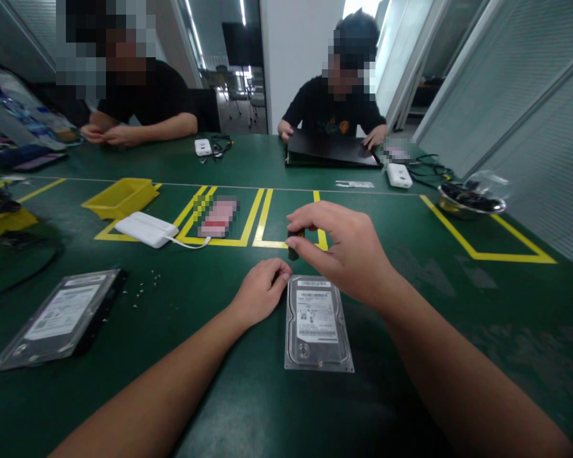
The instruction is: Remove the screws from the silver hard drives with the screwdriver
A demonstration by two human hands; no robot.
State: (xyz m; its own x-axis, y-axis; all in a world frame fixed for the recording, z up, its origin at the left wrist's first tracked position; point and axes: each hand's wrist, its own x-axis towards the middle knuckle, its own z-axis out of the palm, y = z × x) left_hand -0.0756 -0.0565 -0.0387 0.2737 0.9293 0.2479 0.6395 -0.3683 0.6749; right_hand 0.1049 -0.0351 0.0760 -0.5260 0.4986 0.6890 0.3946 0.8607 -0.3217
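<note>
A silver hard drive [317,324] with a white label lies flat on the green table in front of me. My right hand [346,248] is closed around the dark handle of a small screwdriver [293,247], held upright over the drive's far left corner. At that same corner rests my left hand [262,289], its thumb and fingers pressed together beside the screwdriver's tip. What the left fingers pinch, if anything, is hidden. On the left of the table lies a second hard drive [64,312], with several tiny screws [141,289] scattered beside it.
Beyond my hands are yellow tape outlines, a yellow bin [124,198], a white power bank [146,229] cabled to a blurred phone [218,218], and a metal bowl [472,202] of dark parts. Two people sit opposite; one holds a black laptop-like panel [332,149].
</note>
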